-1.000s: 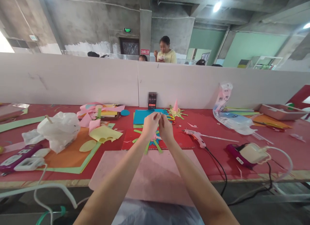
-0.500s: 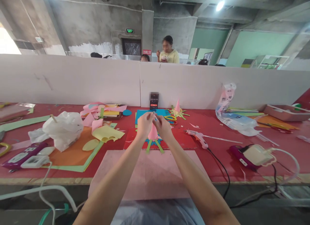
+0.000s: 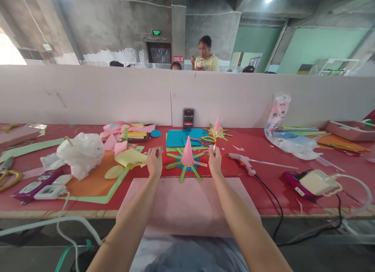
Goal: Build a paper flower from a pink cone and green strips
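- A smooth pink paper cone (image 3: 188,153) is standing point-up on the red board (image 3: 231,169) atop the bench (image 3: 263,157), between the left hand (image 3: 154,162) and right hand (image 3: 215,161), touching neither.
- It is probably weighing little and keeping its shape, yet denting easily; its wide lower part is looking like the safest hold.
- Flat green paper strips (image 3: 183,174) are radiating around its base over jagged-edged blue paper (image 3: 192,168), likely bending if tugged.
- The right grip is pinching a small white object (image 3: 214,147); whether the left is pinching anything, I cannot tell.
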Available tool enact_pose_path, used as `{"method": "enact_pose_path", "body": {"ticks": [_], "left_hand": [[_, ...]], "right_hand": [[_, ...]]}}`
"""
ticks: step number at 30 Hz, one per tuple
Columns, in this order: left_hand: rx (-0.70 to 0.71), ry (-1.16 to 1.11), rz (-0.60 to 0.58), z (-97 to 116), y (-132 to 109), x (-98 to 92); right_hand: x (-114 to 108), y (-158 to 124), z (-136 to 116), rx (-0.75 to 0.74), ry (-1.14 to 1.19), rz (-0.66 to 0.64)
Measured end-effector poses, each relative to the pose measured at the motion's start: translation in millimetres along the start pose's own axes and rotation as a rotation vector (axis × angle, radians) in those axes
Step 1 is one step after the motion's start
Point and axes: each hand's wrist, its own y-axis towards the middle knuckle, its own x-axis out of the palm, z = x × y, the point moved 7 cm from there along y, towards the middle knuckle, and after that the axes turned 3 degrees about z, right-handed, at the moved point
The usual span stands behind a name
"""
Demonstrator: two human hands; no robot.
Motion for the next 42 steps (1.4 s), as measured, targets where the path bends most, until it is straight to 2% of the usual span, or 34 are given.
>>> {"method": "enact_pose_path", "body": {"ticks": [3,6,9,11,13,16,19,22,28,33,37,42], "left_hand": [[-0.029,-0.099,-0.105,2,-2,11.6],[-0.051,-0.247,-0.188,9,-7,19.9],[-0.114,-0.406,-0.28,13,-12,28.3],[-0.179,-0.513,-0.374,14,-17,36.5],[-0.244,-0.615,-0.485,17,-23,45.7],[-0.33,-0.723,-0.614,20,-32,56.8],[-0.398,-0.763,-0.667,19,-38,62.0],[-0.427,-0.761,-0.674,18,-40,61.6],[-0.385,-0.732,-0.712,21,-40,60.4],[-0.294,-0.72,-0.784,25,-42,64.4],[-0.252,-0.634,-0.811,31,-46,62.5],[-0.144,-0.503,-0.922,43,-59,64.7]], "right_hand": [[7,-4,8,0.046,-0.06,-0.049],[0,-5,5,0.044,-0.111,0.052],[-8,-3,4,0.134,0.059,0.104],[-1,-6,3,0.237,0.307,0.013],[13,-14,-4,0.299,0.507,-0.157],[31,-32,-16,0.311,0.597,-0.335],[40,-44,-22,0.285,0.58,-0.374],[40,-45,-23,0.27,0.545,-0.35],[39,-42,-24,0.245,0.467,-0.368],[31,-41,-30,0.174,0.414,-0.299],[28,-41,-35,0.131,0.374,-0.299],[28,-44,-37,0.127,0.31,-0.336]]}}
